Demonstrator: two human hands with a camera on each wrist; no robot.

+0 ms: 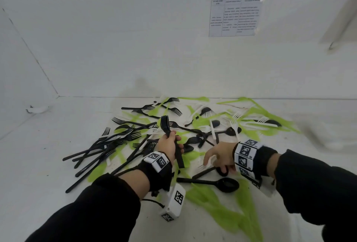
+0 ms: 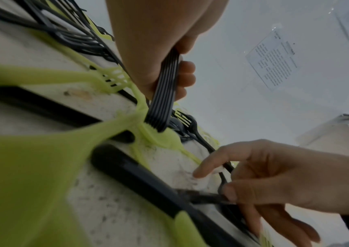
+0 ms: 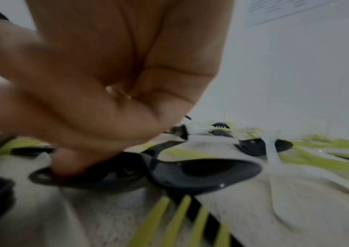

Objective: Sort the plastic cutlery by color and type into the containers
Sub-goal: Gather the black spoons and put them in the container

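Note:
Black, white and green plastic cutlery (image 1: 193,126) lies scattered over the white table (image 1: 58,145). My left hand (image 1: 171,143) grips a stack of black forks (image 1: 166,124) by the handles and holds it upright, tines up. In the left wrist view the stacked handles (image 2: 165,93) run down out of that hand (image 2: 169,66). My right hand (image 1: 216,166) reaches down near the table's front and pinches a black spoon (image 1: 204,172) that lies on the table; its thumb (image 2: 228,192) sits on the spoon. The right wrist view is blurred, with a fingertip (image 3: 67,163) in a black bowl.
Another black spoon (image 1: 228,183) lies just in front of my right hand. Loose black forks (image 1: 100,145) are heaped at the left, white forks (image 1: 251,122) at the back right, green pieces (image 1: 228,212) throughout. A printed sheet (image 1: 234,17) hangs on the wall. No containers show.

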